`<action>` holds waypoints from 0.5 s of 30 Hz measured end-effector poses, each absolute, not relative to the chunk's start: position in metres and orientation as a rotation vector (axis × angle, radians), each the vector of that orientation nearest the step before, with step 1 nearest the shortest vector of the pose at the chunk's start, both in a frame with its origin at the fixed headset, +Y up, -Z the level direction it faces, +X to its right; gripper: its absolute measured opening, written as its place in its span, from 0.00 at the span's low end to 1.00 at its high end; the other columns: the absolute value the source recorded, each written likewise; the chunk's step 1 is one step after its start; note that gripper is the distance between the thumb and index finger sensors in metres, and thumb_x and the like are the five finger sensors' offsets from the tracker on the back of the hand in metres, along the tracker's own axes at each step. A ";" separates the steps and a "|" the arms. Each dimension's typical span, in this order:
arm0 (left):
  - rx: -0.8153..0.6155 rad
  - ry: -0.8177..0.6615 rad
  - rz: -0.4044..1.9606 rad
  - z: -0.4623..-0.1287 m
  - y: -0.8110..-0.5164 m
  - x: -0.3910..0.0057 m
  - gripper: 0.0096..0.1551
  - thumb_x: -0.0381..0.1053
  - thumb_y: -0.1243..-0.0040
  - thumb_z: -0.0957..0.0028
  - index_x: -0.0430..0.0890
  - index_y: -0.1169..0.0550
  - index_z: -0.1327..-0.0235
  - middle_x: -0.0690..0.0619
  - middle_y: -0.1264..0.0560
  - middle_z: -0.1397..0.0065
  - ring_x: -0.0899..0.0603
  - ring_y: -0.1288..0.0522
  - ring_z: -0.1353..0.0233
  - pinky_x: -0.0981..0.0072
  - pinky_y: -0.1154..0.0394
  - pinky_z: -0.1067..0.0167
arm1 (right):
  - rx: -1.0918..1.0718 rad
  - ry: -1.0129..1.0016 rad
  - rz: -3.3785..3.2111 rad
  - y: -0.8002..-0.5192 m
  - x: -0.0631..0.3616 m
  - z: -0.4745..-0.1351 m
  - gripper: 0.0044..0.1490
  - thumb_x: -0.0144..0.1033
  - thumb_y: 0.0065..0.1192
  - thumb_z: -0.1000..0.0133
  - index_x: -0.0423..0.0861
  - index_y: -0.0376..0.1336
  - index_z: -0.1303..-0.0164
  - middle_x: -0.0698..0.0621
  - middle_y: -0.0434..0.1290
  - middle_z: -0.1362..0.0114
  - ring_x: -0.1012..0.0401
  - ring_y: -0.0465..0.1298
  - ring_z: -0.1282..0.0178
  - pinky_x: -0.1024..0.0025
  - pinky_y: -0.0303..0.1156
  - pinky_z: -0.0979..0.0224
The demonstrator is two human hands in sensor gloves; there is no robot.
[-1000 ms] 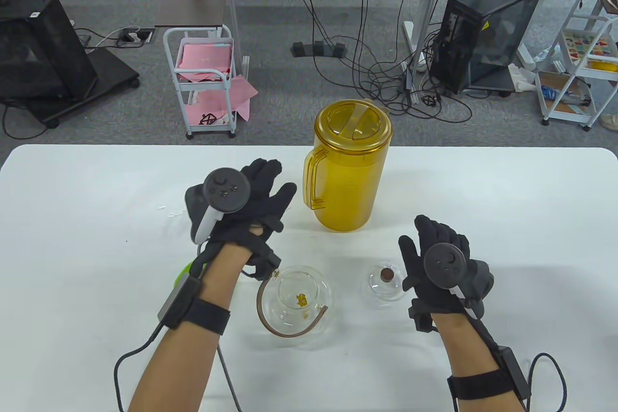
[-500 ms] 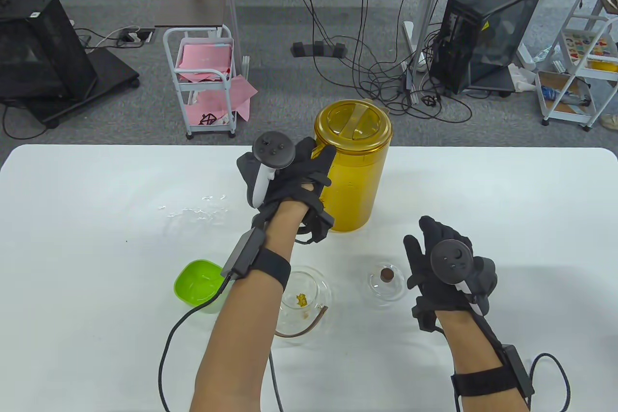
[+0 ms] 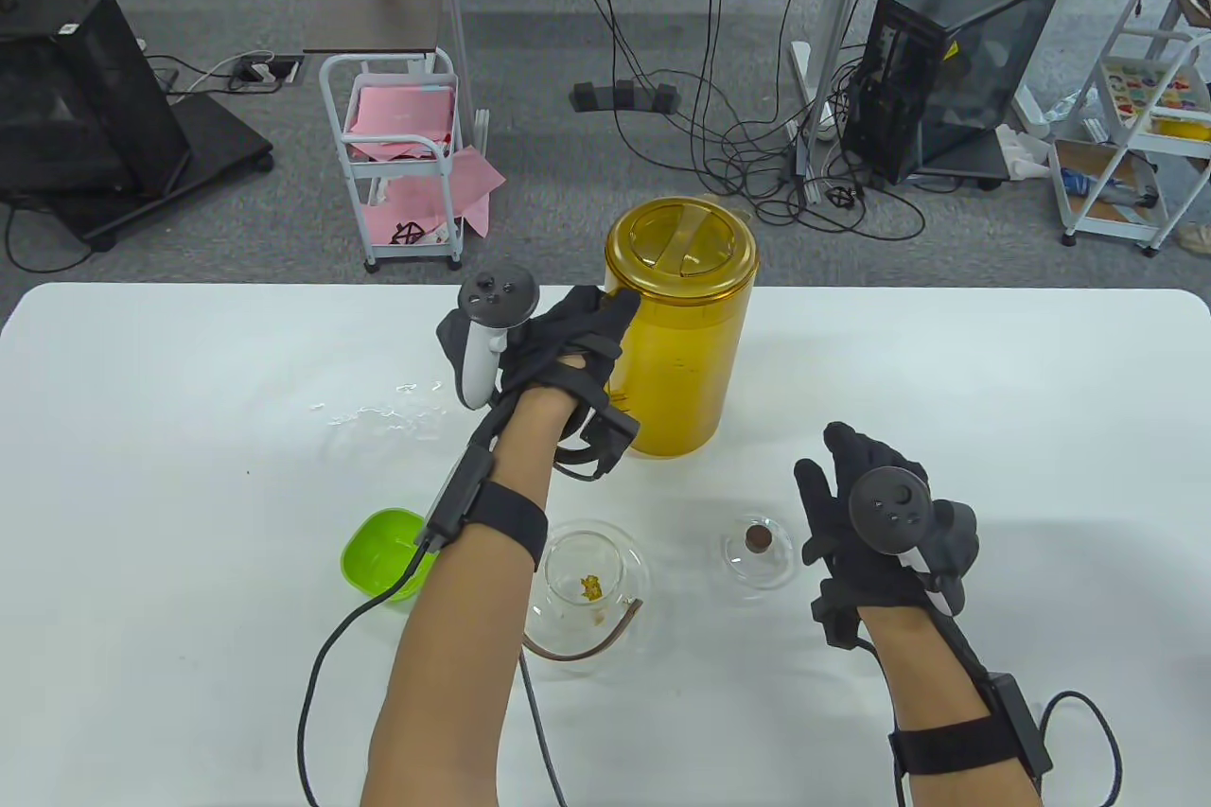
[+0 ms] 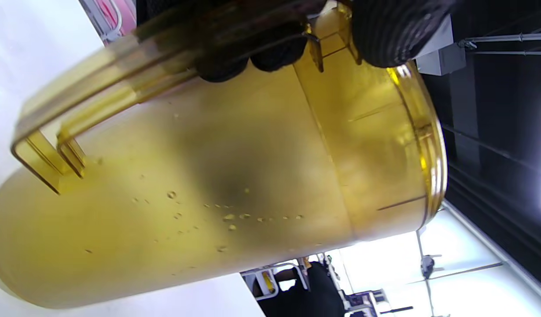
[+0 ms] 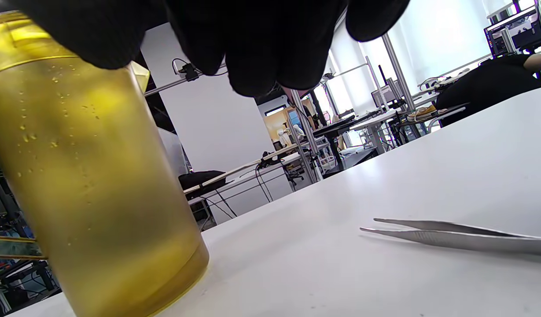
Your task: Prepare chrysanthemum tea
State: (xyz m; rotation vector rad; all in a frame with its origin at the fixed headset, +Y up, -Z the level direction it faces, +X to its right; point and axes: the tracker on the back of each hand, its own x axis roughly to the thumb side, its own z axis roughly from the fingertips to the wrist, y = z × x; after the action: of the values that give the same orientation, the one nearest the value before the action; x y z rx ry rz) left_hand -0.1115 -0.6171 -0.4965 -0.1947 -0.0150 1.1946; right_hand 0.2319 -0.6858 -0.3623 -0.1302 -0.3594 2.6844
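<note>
The amber lidded pitcher [image 3: 686, 343] stands at the table's far middle, with liquid inside. My left hand [image 3: 582, 329] grips its handle; in the left wrist view the gloved fingers [image 4: 270, 57] curl round the handle [image 4: 76, 119] of the pitcher [image 4: 252, 185]. A glass teapot [image 3: 587, 594] without its lid sits near the front edge, a yellow chrysanthemum [image 3: 591, 587] at its bottom. Its glass lid [image 3: 757, 550] lies to the right. My right hand [image 3: 837, 485] hovers beside the lid with relaxed fingers, holding nothing.
A green bowl [image 3: 378, 552] sits left of the teapot, partly behind my left forearm. Spilled water [image 3: 388, 410] glistens on the white table [image 3: 1041, 391]. Metal tweezers [image 5: 450, 237] lie on the table in the right wrist view, right of the pitcher [image 5: 85, 176].
My left hand travelled from above the teapot up to the pitcher and closed round its handle. The pitcher shifted slightly left. The right hand barely moved.
</note>
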 end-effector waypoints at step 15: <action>0.243 0.046 1.409 -0.466 -0.619 -0.203 0.32 0.68 0.42 0.42 0.42 0.24 0.44 0.39 0.27 0.41 0.29 0.33 0.39 0.26 0.49 0.28 | -0.091 -0.334 2.708 -0.690 0.228 -0.364 0.41 0.63 0.54 0.39 0.54 0.57 0.19 0.51 0.64 0.20 0.46 0.66 0.16 0.35 0.54 0.18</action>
State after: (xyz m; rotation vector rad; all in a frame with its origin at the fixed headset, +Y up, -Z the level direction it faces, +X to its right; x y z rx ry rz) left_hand -0.2031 -0.6191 -0.4655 0.2429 0.0464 1.4087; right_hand 0.2277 -0.6902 -0.3644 -0.0911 -0.3344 2.7080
